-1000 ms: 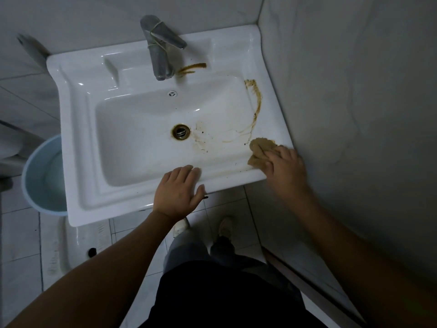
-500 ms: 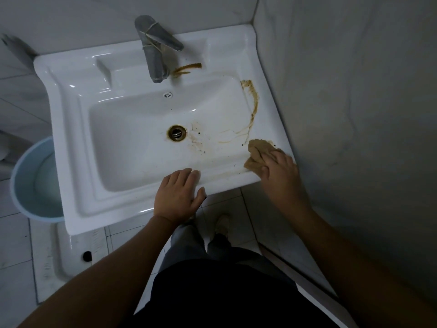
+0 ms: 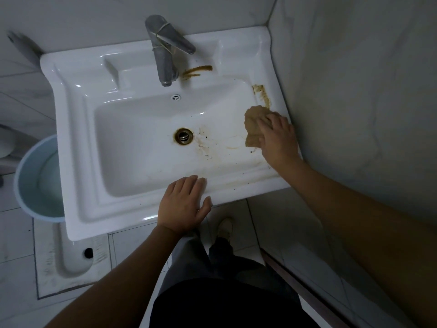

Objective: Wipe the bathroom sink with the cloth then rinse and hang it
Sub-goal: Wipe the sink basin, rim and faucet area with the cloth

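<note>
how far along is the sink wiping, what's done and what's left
Early on. Done: the right rim below the crumpled tan cloth shows only faint smears. In hand: the right hand presses the cloth on the white ceramic sink, just below a brown streak; the left hand rests flat on the front edge. Left: that streak, the brown smear by the steel tap, stains around the drain, then rinsing and hanging.

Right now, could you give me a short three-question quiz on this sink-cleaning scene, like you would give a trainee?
1. True or false: the right hand presses the brown cloth on the sink.
2. Where does the left hand rest? A) faucet B) sink's front rim C) bucket
3. Fill in: a brown smear lies beside the ___.

Key: 1 true; 2 B; 3 faucet.
</note>
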### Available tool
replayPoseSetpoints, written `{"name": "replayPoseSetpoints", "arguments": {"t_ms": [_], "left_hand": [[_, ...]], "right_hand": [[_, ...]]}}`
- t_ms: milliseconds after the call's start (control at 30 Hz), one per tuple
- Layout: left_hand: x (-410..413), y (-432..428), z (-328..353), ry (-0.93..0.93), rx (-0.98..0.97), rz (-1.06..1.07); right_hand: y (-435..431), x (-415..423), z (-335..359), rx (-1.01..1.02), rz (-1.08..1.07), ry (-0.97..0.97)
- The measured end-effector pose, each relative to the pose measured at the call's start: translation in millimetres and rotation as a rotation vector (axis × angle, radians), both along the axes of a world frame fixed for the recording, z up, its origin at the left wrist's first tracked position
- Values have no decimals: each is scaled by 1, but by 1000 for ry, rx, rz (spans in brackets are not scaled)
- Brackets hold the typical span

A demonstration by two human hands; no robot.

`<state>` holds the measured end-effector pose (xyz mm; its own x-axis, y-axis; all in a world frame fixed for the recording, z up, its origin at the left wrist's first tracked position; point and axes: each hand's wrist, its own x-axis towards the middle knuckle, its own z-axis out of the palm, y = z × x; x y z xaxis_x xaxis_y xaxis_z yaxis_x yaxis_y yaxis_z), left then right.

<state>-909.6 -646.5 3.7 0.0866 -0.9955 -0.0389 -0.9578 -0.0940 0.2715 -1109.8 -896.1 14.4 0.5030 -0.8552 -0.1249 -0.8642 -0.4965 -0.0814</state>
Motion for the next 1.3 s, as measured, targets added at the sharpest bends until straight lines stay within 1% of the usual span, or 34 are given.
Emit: {"name": "replayPoseSetpoints", "arguments": {"t_ms": [167, 300, 400, 567, 733, 867, 1000, 1167, 1300], "left_hand": [[0, 0, 3, 1, 19, 8], [0, 1, 1, -1, 26, 9], [0, 0, 0, -4, 9, 8], [-1, -1, -3, -14, 14, 17], [0, 1, -5, -8, 19, 29], [-2, -1, -2, -5, 42, 39], [-1, -5, 2, 10, 70, 36], [-1, -13, 10, 63, 87, -63], [-1, -14, 6, 45, 96, -120]], "right_hand": [[27, -19, 6, 21, 19, -69], [46, -30, 5, 56, 6, -67], [32, -22, 2, 37, 30, -38], [-12, 9, -5, -18, 135, 13], [-29, 20, -3, -34, 54, -43], [3, 8, 0, 35, 24, -41], [38, -11, 7, -14, -54, 18], [32, -24, 18, -13, -37, -20], [15, -20, 20, 3, -12, -9]]}}
